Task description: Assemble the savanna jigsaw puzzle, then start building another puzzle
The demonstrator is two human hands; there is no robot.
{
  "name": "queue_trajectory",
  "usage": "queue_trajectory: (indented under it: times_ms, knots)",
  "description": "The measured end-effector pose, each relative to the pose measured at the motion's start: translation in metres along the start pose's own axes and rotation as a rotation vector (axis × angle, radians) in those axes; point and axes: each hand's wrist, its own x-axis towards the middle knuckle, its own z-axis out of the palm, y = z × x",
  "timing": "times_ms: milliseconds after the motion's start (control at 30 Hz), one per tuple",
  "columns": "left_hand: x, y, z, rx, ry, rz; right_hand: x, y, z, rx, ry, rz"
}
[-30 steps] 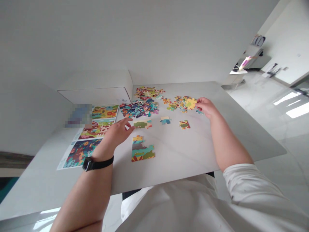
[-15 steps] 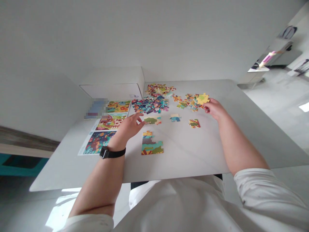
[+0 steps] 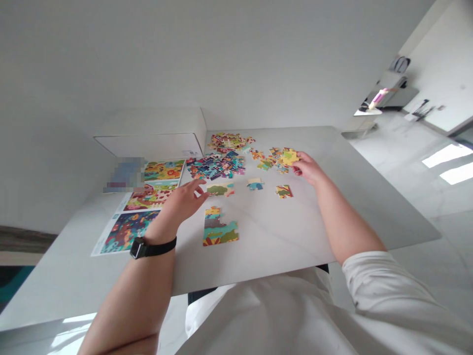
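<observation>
My left hand [image 3: 182,201], with a black watch on the wrist, rests on the white table [image 3: 354,197] with fingers stretched out, its fingertips beside a small green joined piece [image 3: 219,189]. Just right of that hand lies a joined puzzle section [image 3: 218,228] in teal, grey and green. My right hand [image 3: 307,168] pinches a yellow puzzle piece [image 3: 289,157] at the edge of a yellow-orange pile of pieces [image 3: 271,159]. Two single pieces lie between my hands, one blue [image 3: 254,184] and one red-green [image 3: 284,191].
A blue-purple pile of pieces [image 3: 215,165] and a mixed pile [image 3: 229,141] lie at the back. A white box [image 3: 151,134] stands at the back left. A sheet of picture guides [image 3: 142,202] lies left of my left hand. The table's front edge runs near my body.
My right hand drew slightly left with the yellow piece toward the pile. The view swung between frames. My left hand stays by the green piece.
</observation>
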Motion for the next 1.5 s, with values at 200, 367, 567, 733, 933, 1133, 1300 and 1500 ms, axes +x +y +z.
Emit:
queue_trajectory:
  times_ms: [200, 367, 567, 733, 933, 1133, 1300, 1500]
  knots:
    - [0.001, 0.002, 0.000, 0.011, -0.014, 0.000, -0.001, -0.001, 0.002, 0.019, 0.031, -0.014]
    - [0.001, 0.003, -0.001, 0.014, -0.023, 0.001, -0.001, 0.000, 0.002, 0.006, 0.038, -0.026]
    - [0.000, 0.004, -0.002, 0.017, -0.019, 0.007, 0.003, 0.005, -0.002, -0.044, 0.035, -0.056]
    - [-0.001, 0.005, -0.002, 0.003, -0.031, -0.002, 0.003, 0.005, -0.002, -0.036, 0.018, -0.040]
    - [-0.002, 0.007, -0.002, 0.012, -0.020, 0.009, 0.002, 0.005, -0.002, -0.060, 0.000, -0.040]
    - [-0.004, 0.013, -0.003, -0.006, -0.032, 0.031, 0.005, 0.008, -0.002, -0.064, 0.023, -0.040]
    - [-0.004, 0.013, 0.001, -0.026, -0.041, 0.078, 0.006, 0.006, -0.002, -0.066, -0.021, -0.091]
    - [-0.003, 0.011, 0.006, -0.041, -0.047, 0.155, -0.012, -0.023, -0.003, -0.028, -0.042, -0.296]
